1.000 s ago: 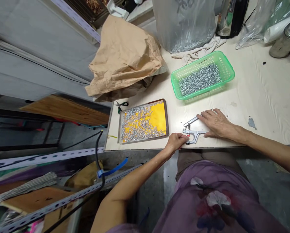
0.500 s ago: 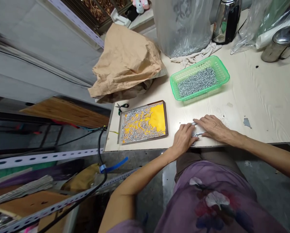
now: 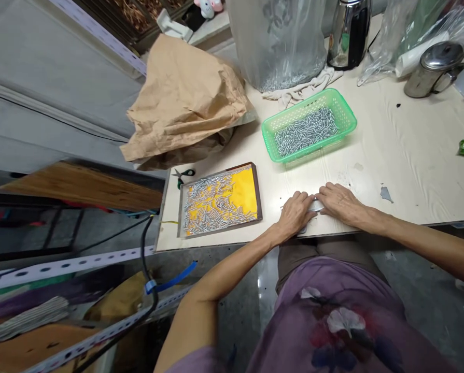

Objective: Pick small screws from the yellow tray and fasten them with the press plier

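My left hand (image 3: 295,213) and my right hand (image 3: 339,202) meet low over the table's front edge. Between their fingertips is a small, flat, pale shiny piece (image 3: 315,205), pinched from both sides. Fingers cover most of it, so its kind cannot be made out. Left of my hands lies a shallow tray (image 3: 258,199) with a yellow bottom, strewn with many small silvery metal pins. Beyond my hands stands a green plastic basket (image 3: 268,147) holding more of the same kind of small metal pieces.
Scissors (image 3: 184,175) lie by the tray's far left corner. Behind are a crumpled brown paper bag (image 3: 188,98), a large clear plastic bag (image 3: 276,46), a cloth (image 3: 305,89), a kettle (image 3: 348,39) and a steel jug (image 3: 430,72). A grey scrap (image 3: 386,194) lies at right.
My hands have come slightly closer together, and the pale piece now lies flat between the fingertips. The view has shifted a little, moving the table things leftward in the picture.
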Action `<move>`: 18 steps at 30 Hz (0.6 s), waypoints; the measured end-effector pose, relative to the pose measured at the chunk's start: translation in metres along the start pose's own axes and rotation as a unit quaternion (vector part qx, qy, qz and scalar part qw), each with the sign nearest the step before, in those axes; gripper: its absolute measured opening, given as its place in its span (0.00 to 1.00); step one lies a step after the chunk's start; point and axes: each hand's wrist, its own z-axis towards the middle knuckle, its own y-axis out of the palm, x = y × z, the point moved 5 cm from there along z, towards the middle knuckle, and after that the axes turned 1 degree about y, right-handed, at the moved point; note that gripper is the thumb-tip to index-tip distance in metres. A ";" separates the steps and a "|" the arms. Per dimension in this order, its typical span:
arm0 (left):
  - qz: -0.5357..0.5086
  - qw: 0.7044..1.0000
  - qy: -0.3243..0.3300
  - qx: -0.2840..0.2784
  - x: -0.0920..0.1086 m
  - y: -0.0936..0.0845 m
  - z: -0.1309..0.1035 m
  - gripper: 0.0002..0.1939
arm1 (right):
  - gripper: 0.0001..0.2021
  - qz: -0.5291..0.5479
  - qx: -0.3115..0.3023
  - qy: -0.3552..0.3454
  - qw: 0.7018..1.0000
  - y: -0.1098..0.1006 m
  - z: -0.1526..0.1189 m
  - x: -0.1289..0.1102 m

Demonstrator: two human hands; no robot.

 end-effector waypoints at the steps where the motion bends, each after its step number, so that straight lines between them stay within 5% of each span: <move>1: -0.001 1.000 -0.002 0.001 0.000 0.001 0.000 0.13 | 0.07 0.006 0.008 -0.004 1.000 0.002 0.000 0.000; 8: -0.003 1.000 -0.014 -0.004 -0.006 0.000 0.005 0.09 | 0.08 0.020 0.035 0.004 0.999 0.006 -0.005 0.003; 14: -0.029 0.995 -0.002 0.099 0.009 0.016 -0.014 0.20 | 0.27 0.048 0.028 -0.020 0.998 -0.006 -0.014 0.021; 18: -0.070 0.984 0.035 0.160 0.032 0.039 -0.029 0.21 | 0.20 0.070 0.047 0.000 0.996 -0.007 -0.005 0.035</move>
